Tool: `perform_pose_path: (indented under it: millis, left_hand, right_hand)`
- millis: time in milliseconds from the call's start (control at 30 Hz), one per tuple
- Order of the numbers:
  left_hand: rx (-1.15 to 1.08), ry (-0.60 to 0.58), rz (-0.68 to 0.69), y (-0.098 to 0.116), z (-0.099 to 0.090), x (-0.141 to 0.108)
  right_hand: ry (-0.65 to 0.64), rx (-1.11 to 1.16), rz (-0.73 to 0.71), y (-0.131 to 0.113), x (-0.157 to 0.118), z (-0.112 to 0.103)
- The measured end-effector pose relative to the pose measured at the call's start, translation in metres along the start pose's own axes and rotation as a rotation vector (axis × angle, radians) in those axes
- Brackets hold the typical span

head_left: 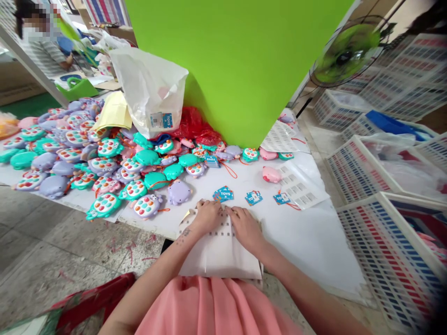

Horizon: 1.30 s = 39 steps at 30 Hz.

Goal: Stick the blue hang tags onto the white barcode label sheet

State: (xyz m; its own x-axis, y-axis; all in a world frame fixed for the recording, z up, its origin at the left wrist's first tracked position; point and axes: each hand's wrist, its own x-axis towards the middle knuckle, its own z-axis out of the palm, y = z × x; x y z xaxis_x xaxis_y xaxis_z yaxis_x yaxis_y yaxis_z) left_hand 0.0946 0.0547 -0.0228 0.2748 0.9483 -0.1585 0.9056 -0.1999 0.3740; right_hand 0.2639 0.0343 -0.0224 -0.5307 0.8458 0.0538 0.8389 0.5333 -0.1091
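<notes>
My left hand (208,216) and my right hand (244,228) rest with curled fingers on the top edge of a stack of white label sheets (220,251), which has rows of small square cut-outs and lies on my lap at the table edge. Just beyond my fingers lie several blue TOYS hang tags (223,194) with orange strings. Nearest on the left is a lilac button-faced toy (147,206). A large heap of lilac and teal toys (77,153) spreads across the white table (307,251) to the left.
A pink pig toy (271,174) and printed sheets (300,186) lie at the right of the table. A white plastic bag (150,90) and green board (237,60) stand behind. Stacked white crates (384,246) fill the right; a co-worker (42,51) sits far left.
</notes>
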Motion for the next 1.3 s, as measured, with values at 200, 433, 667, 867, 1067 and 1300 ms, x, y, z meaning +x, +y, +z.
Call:
perform_pose_path:
  millis: [200, 433, 667, 867, 1067, 1300]
  left_hand:
    - [-0.095, -0.014, 0.034, -0.009, 0.004, 0.002]
    - [-0.035, -0.16, 0.064, -0.012, -0.005, 0.005]
    - [-0.079, -0.258, 0.081, -0.013, -0.021, 0.005]
    - [-0.109, -0.276, 0.065, -0.003, -0.029, 0.003]
    - [-0.085, -0.231, 0.091, 0.003, -0.033, 0.0]
    - [-0.103, -0.194, 0.082, 0.004, -0.029, -0.001]
  right_hand:
    - [0.015, 0.386, 0.19, -0.003, 0.001, -0.01]
    - [-0.061, 0.585, 0.235, -0.012, 0.006, -0.001]
    - [-0.021, 0.586, 0.252, -0.008, 0.005, 0.002]
    - [-0.03, 0.418, 0.185, -0.012, 0.004, 0.002]
    - [-0.057, 0.317, 0.121, -0.012, 0.004, -0.002]
    - [-0.061, 0.257, 0.122, -0.012, 0.004, -0.005]
